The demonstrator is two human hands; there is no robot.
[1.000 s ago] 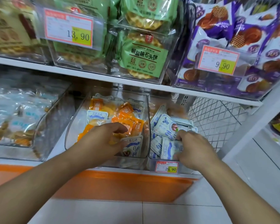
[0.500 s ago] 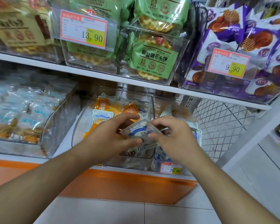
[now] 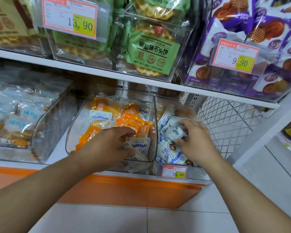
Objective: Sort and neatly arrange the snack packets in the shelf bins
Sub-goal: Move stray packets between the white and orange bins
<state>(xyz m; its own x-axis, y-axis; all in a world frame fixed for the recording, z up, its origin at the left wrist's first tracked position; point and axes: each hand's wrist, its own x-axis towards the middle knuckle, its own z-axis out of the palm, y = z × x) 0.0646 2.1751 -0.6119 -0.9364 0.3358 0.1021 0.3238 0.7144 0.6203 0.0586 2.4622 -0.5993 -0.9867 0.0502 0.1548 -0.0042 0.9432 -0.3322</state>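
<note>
Sorting midway, I have my left hand (image 3: 106, 145) reaching with loosely curled fingers into the mixed bin (image 3: 74, 128), the right hand (image 3: 196, 142) pinching a blue-white packet (image 3: 175, 132) over the right bin (image 3: 198, 170), with orange packets (image 3: 133, 123) still jumbled.

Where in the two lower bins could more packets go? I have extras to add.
The orange-packet bin has bare floor along its left wall, beside the orange packets. Its front right is crowded under the left hand. The blue-and-white packet bin is packed at the front, where the right hand grips a packet; its back looks emptier but blurred.
</note>
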